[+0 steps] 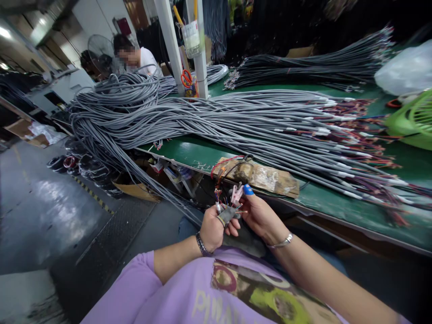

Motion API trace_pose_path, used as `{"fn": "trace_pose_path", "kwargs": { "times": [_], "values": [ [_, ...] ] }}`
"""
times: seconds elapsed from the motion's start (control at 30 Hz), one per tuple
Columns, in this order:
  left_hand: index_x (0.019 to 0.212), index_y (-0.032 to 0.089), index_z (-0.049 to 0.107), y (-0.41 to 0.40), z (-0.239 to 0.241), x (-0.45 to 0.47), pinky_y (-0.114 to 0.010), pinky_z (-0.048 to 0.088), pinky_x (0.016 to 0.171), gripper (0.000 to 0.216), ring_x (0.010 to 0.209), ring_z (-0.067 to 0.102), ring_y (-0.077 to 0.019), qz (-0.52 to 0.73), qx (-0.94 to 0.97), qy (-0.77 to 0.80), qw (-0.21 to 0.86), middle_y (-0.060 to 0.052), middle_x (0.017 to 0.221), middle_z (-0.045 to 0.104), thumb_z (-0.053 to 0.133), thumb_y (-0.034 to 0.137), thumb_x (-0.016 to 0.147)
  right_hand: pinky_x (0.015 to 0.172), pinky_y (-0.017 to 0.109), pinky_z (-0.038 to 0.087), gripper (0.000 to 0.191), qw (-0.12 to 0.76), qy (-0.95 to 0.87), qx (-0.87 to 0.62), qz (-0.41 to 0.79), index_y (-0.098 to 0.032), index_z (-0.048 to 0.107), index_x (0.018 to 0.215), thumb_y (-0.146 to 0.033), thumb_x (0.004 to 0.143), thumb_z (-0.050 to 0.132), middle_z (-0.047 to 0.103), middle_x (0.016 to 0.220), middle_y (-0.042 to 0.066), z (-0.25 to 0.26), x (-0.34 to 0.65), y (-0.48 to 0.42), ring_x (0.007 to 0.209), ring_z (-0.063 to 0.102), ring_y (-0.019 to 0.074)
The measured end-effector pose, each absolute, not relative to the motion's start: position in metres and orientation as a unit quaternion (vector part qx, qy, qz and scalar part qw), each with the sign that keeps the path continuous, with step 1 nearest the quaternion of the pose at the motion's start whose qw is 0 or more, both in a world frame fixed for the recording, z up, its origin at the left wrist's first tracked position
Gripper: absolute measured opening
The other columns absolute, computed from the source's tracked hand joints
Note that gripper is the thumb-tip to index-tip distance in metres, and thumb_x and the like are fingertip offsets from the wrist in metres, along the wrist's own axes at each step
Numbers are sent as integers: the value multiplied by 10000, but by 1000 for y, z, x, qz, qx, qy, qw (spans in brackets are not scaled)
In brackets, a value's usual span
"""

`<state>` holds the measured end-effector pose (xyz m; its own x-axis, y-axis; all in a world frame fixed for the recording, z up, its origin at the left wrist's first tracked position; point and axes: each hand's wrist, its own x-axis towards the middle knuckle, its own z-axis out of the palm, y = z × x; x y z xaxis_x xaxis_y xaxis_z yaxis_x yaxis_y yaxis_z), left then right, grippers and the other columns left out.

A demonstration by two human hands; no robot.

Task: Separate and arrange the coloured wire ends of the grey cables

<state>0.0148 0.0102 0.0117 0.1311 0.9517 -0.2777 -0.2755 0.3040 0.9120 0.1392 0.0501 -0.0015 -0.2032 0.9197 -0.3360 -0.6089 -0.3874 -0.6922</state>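
Note:
My left hand (213, 228) is closed in front of my body around a grey cable's end, where a white sleeve and a fan of thin coloured wires (218, 196) stick up. Grey cloth covers the left thumb. Right beside it is my right hand (261, 215), its thumb tip wrapped in blue tape. Its fingers pinch a small pale pink piece (236, 193) whose exact kind I cannot make out. Just beyond both hands, a wooden board (270, 179) with a lump fixed on it and red and black leads lies at the bench edge.
A large bundle of grey cables (202, 114) spreads over the green bench (189, 153) and hangs off its left side. Darker cables (303, 67) lie behind. A green basket (413, 119) stands at right. A person (148, 60) sits beyond the white post (170, 45).

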Motion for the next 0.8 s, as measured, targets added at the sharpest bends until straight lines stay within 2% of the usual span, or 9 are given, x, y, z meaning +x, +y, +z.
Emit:
{"fn": "trace_pose_path", "kwargs": {
  "times": [0.23, 0.47, 0.63, 0.8],
  "values": [
    [670, 134, 577, 1, 5, 8, -188, 275, 355, 460, 364, 533, -88, 453, 376, 457, 666, -25, 542, 624, 658, 583, 723, 510, 239, 461, 413, 459, -192, -340, 798, -186, 678, 793, -596, 779, 636, 656, 724, 30, 6, 147, 50, 577, 550, 130],
    [689, 141, 574, -1, 4, 5, -194, 280, 366, 503, 377, 537, -91, 462, 373, 479, 647, -25, 555, 629, 662, 636, 691, 560, 249, 475, 380, 429, -229, -324, 812, -196, 684, 817, -571, 753, 676, 653, 731, 22, 13, 152, 52, 597, 557, 129],
    [739, 136, 595, -1, 1, 5, -188, 272, 368, 471, 380, 537, -84, 451, 386, 474, 650, -20, 564, 634, 640, 605, 739, 563, 265, 447, 373, 365, -318, -327, 812, -157, 681, 768, -520, 709, 745, 648, 691, 37, 17, 155, 39, 588, 561, 138],
    [749, 136, 590, -1, -1, 5, -189, 284, 370, 463, 385, 542, -87, 444, 390, 471, 655, -13, 565, 628, 641, 596, 738, 559, 254, 417, 287, 378, -335, -329, 798, -155, 654, 728, -407, 697, 789, 624, 635, 7, 17, 157, 34, 561, 559, 126]
  ]
}}
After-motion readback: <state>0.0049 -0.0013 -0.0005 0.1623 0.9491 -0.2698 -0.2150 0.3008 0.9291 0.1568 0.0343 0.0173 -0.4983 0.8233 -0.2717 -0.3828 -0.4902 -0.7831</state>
